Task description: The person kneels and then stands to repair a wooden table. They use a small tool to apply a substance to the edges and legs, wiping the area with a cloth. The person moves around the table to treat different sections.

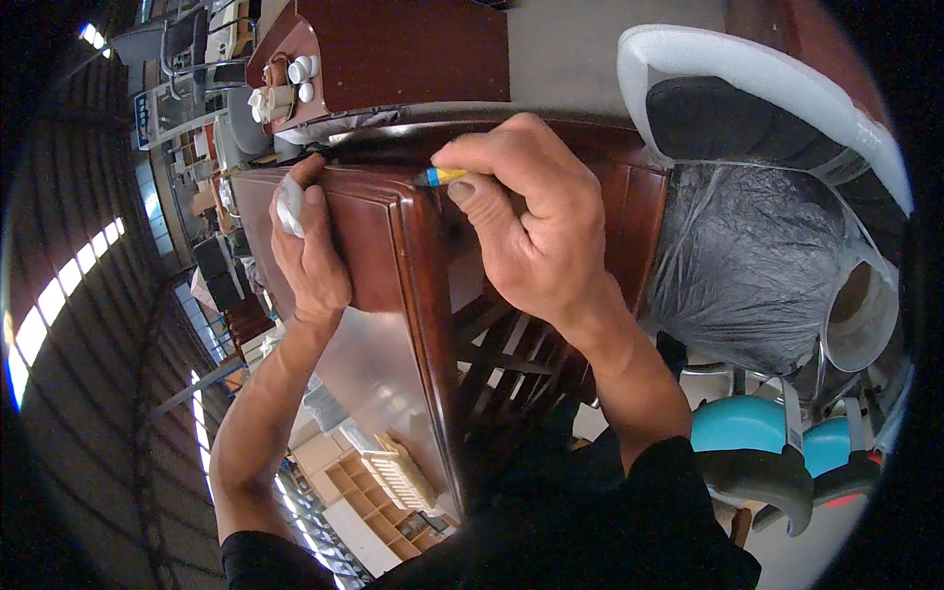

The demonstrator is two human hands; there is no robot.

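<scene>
The right hand (536,221) is pinching a small yellow-and-blue marker pen (440,176) against the top edge of the glossy dark-red wooden cabinet (393,256), seemingly retouching its finish. The left hand (310,246) is clutching a crumpled white cloth (290,206) at the cabinet's far corner; wiping probably comes next.

Cabinet (379,241) glossy dark red-brown; pen (440,176) yellow with blue band; rag (289,206) white; plastic wrap (752,261) grey.

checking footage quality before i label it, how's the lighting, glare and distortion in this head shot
Head view: strong fisheye, black corners, skylights curve at the left rim; bright sheen on the glossy dark wooden furniture below the left hand; right hand with its yellow and blue marker evenly lit and sharp; white foam nearly blown out.
</scene>
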